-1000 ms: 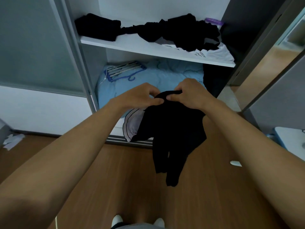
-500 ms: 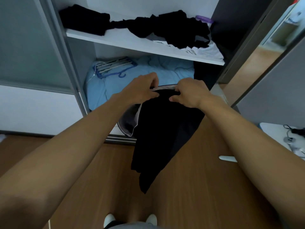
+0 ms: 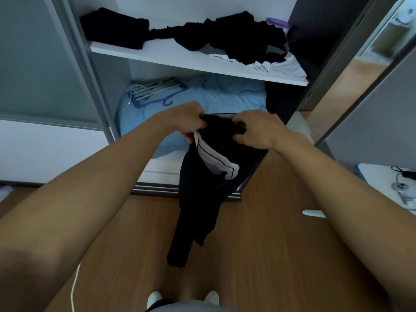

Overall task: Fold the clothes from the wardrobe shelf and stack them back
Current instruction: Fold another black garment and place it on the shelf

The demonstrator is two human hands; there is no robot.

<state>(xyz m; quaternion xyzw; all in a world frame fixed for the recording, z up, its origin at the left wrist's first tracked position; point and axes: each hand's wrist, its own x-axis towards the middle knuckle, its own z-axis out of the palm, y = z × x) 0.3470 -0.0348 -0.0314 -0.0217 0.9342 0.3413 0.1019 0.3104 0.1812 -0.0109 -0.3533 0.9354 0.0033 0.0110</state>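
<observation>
Both hands hold a black garment up in front of the wardrobe shelf. The left hand and right hand each have a curled grip pinching its top edge; the cloth hangs below them toward the wooden floor, a white striped band showing. On the shelf lie 1 folded black piece at its left and a loose dark heap at its right. Under the shelf, a blue hanger rests on light-blue bedding.
</observation>
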